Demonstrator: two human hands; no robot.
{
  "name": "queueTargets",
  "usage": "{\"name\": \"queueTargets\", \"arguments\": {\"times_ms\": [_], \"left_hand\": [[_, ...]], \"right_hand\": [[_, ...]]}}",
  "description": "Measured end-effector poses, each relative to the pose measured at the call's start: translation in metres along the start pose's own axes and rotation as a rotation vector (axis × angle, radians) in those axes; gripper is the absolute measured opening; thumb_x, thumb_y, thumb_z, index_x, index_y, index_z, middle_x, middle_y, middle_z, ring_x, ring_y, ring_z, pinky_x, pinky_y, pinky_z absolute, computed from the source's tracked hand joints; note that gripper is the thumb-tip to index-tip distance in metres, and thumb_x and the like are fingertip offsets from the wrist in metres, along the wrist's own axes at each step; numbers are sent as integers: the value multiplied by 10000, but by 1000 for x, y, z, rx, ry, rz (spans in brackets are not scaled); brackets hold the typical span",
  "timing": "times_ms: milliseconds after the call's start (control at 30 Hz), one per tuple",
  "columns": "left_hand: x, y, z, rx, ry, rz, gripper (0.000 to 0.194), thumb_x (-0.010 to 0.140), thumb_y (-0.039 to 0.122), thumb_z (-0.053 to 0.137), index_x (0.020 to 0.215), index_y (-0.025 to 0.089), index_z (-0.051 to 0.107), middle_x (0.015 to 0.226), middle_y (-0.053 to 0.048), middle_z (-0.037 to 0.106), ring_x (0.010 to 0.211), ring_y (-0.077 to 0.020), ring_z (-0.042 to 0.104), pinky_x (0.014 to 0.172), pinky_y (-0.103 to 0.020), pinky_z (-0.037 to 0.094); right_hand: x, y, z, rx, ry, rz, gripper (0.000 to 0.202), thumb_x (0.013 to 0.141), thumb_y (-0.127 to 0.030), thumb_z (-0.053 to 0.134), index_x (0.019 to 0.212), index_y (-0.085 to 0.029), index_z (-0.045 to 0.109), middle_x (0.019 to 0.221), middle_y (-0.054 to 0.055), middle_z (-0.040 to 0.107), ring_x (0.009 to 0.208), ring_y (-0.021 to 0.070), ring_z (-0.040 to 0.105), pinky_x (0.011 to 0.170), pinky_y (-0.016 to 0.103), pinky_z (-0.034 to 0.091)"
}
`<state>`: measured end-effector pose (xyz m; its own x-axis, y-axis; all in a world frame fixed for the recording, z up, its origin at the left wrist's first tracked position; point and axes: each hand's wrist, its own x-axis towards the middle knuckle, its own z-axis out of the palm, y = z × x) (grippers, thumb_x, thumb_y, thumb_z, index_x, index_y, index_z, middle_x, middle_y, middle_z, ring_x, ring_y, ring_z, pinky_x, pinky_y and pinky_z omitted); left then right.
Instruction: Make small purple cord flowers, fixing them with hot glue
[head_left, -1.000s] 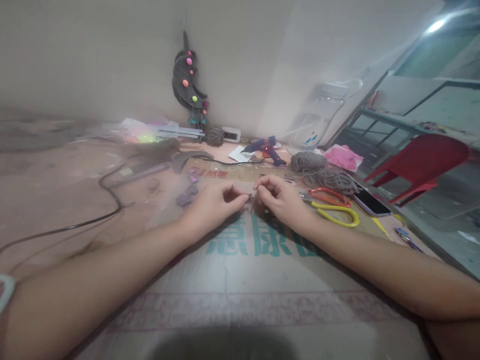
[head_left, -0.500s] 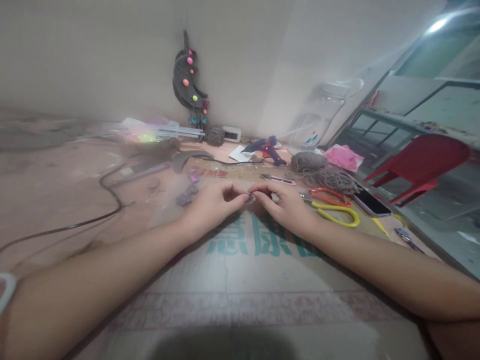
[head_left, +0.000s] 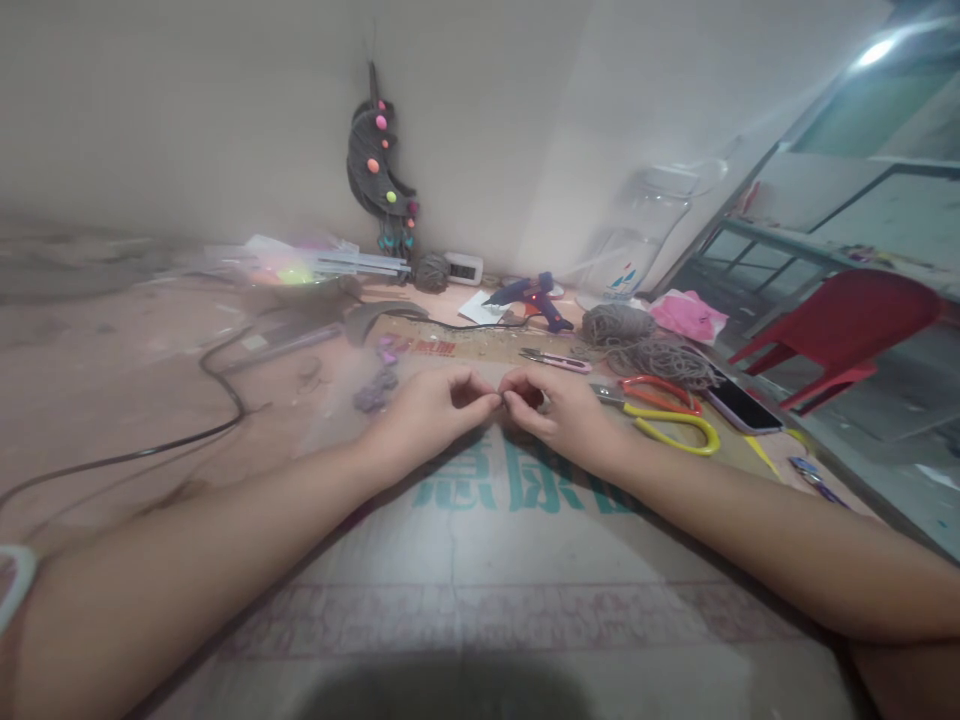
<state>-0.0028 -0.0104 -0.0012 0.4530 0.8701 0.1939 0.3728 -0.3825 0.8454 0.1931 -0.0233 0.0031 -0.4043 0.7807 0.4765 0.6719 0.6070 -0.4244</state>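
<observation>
My left hand and my right hand meet fingertip to fingertip above the printed sheet. Thumb and forefinger are pinched on each hand. Between the tips is a tiny dark thing, too small to name and mostly hidden. Just left of my left hand lies a bunch of small purple pieces. Orange-and-yellow-handled scissors lie to the right of my right hand, and small pink snips rest behind it.
Behind are a blue glue gun, grey yarn, a clear bottle and a phone. A black cable runs at left. A decorated grey crescent hangs on the wall. A red chair stands beyond.
The fingers of both hands have shifted slightly, and the small thing between the fingertips shows less than before. Both forearms are nearly where they were.
</observation>
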Motion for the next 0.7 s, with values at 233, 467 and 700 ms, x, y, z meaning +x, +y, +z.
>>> {"name": "queueTargets", "arguments": {"times_ms": [233,467,700], "left_hand": [[0,1,0,-2,-10,-1,223,835,373,584,813,178,689,764,-11,708,668,-135,599,646,-256,442],[0,0,0,-59,6,-26,236,836,396,580,809,179,670,809,-31,722,689,-149,617,627,-259,445],[0,1,-1,-47,21,-10,249,837,400,586,836,177,697,818,-29,720,731,-159,625,654,-260,445]], "right_hand": [[1,-3,-1,113,-9,142,86,852,-181,504,838,-179,589,614,-35,573,530,94,492,526,212,381],[3,0,-7,207,53,213,236,945,-302,447,844,-173,617,637,-20,585,553,106,537,550,227,421],[2,-6,-6,71,46,11,112,858,-179,568,861,-174,679,760,26,703,673,137,614,646,250,462]]}}
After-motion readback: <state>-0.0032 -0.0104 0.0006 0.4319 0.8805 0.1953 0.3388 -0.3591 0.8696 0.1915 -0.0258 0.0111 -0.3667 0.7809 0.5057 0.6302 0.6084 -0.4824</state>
